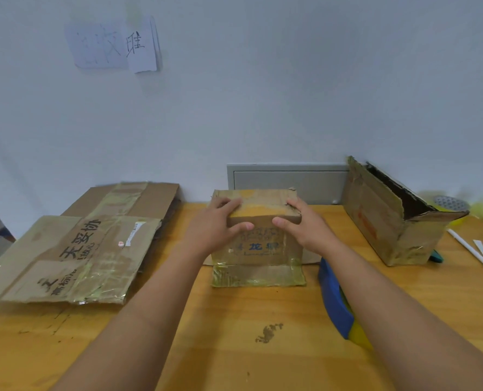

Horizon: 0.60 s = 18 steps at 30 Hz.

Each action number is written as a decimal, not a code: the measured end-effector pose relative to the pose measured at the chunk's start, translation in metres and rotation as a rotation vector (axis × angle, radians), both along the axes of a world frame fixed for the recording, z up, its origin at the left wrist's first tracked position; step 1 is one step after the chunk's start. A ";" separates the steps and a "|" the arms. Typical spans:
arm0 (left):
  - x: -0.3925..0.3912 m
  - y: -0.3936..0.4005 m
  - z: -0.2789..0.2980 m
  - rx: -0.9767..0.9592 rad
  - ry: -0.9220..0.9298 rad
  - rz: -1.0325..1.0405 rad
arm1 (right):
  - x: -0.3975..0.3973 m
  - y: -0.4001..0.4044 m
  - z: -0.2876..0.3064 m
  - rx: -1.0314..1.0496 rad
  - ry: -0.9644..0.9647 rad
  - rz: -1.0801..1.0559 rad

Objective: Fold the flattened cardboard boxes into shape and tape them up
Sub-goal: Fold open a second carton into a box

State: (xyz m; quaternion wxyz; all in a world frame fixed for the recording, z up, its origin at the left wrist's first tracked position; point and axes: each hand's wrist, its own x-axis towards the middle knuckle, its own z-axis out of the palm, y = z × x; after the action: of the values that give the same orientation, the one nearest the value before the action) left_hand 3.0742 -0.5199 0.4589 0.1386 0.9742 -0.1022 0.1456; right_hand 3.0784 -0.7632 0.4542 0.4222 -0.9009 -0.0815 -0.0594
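Note:
A small worn cardboard box (258, 251) with blue print stands upright in the middle of the wooden table (234, 334), one flap lying flat toward me. My left hand (216, 224) lies over its top left edge, thumb on the front face. My right hand (302, 224) covers the top right corner, thumb on the front. Both hands press the top flaps down. A blue and yellow tape dispenser (337, 303) lies right of the box, partly hidden by my right forearm.
Flattened cardboard boxes (73, 255) with black characters are stacked at the left. A larger open box (390, 218) lies tilted at the back right. White paper strips (477, 255) lie near the right edge. The wall and a grey panel (288, 179) stand close behind.

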 end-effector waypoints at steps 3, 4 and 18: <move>-0.002 0.000 -0.002 0.003 0.007 0.004 | -0.005 0.000 0.005 -0.100 -0.010 -0.026; -0.002 -0.001 -0.002 0.010 0.010 0.013 | -0.008 -0.001 0.008 -0.148 -0.011 -0.040; -0.012 -0.029 -0.011 0.012 -0.048 0.192 | -0.121 -0.067 -0.005 -0.655 0.181 -0.251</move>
State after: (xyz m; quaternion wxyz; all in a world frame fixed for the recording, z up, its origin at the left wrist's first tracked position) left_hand 3.0627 -0.5491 0.4482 0.1157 0.9766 -0.0127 0.1809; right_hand 2.9574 -0.8305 0.4488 0.1060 -0.9930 0.0525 -0.0016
